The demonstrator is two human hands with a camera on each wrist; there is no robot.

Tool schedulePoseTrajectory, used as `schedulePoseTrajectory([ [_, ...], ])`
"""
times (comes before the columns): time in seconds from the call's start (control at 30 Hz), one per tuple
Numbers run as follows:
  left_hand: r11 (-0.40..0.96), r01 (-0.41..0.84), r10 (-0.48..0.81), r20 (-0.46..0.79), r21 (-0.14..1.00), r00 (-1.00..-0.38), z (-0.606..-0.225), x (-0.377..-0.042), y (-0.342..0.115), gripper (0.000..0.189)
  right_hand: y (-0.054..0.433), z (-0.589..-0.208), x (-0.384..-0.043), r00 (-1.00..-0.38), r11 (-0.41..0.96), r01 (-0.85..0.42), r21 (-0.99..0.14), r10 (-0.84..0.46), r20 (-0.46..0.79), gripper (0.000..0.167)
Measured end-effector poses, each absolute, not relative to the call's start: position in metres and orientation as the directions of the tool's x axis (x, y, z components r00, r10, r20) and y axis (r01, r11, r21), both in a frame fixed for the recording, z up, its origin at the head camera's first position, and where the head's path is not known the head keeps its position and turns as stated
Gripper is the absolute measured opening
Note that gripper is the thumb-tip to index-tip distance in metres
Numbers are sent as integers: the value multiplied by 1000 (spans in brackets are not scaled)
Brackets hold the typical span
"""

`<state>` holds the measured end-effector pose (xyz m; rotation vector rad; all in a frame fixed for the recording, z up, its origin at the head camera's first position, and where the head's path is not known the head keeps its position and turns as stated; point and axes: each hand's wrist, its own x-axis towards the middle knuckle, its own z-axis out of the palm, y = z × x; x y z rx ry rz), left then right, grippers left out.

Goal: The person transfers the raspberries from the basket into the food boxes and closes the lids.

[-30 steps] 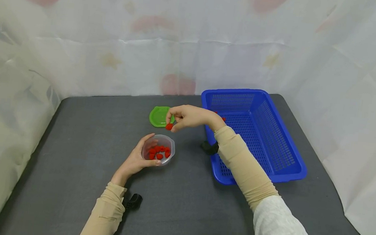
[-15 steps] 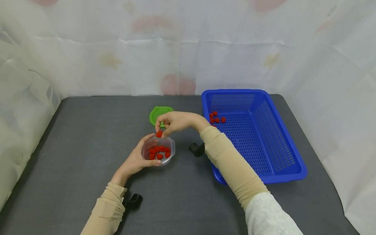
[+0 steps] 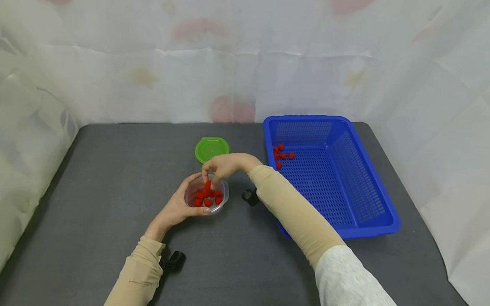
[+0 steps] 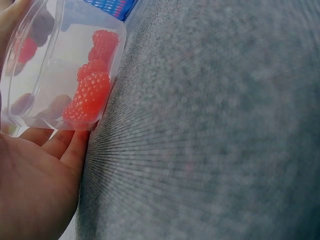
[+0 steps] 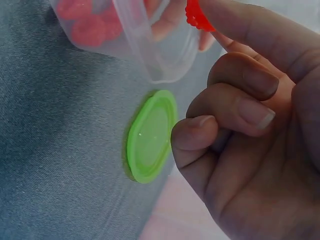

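My left hand (image 3: pixel 176 206) holds a clear plastic container (image 3: pixel 226 193) on the grey table, fingers and thumb around its sides. Several red raspberries (image 4: pixel 90 95) lie at the bottom of it. Over the container's mouth, my right hand (image 3: pixel 228 164) pinches another raspberry (image 5: pixel 198 16) between thumb and index finger; its other fingers are curled. In the right wrist view, this raspberry is partly hidden by the fingers. Just behind the container lies a green lid (image 3: pixel 212 148), flat on the table.
A blue perforated basket (image 3: pixel 333 192) stands at the right, with several raspberries (image 3: pixel 282 155) near its left side. White patterned cloth (image 3: pixel 252 71) hangs along the back and sides. Dark camera mounts (image 3: pixel 174 262) stick out from the wrists.
My right hand has moved left and down, carrying the raspberry from beside the green lid to the container's mouth. The left hand and the container have stayed in place.
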<state>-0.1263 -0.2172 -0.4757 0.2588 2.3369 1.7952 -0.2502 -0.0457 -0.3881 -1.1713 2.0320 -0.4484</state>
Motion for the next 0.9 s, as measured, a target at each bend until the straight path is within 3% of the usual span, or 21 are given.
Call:
schedulePoseTrajectory([
  [0.3,301,64,253,-15,951,-967,-495,-133,-225,98,-51,-400,-250,-311,549,-562,-619,-833,-457,24],
  [0.73,300,19,248,-59,954,-967,-469,-126,-217,100,-52,-403,-243,-402,622,-549,-558,-782,-477,20],
  [0.9,349,15,232,-71,937,-970,-476,-128,-218,101,-51,-403,-240,-427,640,-545,-541,-767,-479,19],
])
